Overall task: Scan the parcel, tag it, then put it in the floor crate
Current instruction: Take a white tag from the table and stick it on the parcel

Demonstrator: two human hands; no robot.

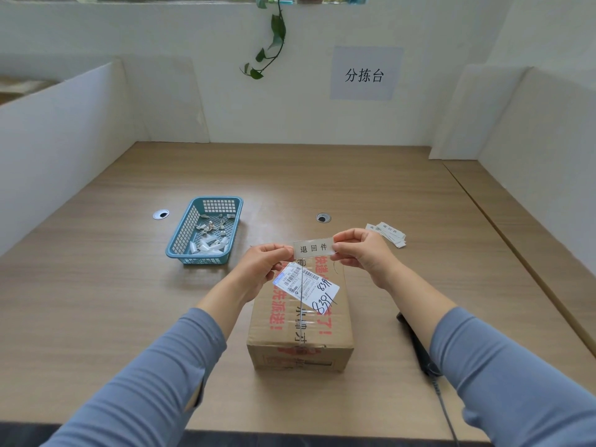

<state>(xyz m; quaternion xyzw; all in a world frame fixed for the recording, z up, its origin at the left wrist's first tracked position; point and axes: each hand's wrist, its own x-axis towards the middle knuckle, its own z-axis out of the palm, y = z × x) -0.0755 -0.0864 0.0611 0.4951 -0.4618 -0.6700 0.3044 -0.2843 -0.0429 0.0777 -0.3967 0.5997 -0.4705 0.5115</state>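
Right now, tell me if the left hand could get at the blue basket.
Probably yes: the blue basket sits just left of the left hand with bare table between, but that hand must first let go of the tag.

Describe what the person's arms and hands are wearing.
Both arms wear long blue-grey knit sleeves, pushed up to mid-forearm. The left hand and right hand are bare: no gloves, rings, watch or markings visible. No cables attach to either arm.

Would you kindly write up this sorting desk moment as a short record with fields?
parcel: cardboard box on the desk, shipping label on top
tag: white tag held above the box by left hand and right hand
spare tags: stack beyond the right hand
scanner: black handheld scanner lying right of the box
basket: blue basket with small scraps, left of the box
floor crate: not visible
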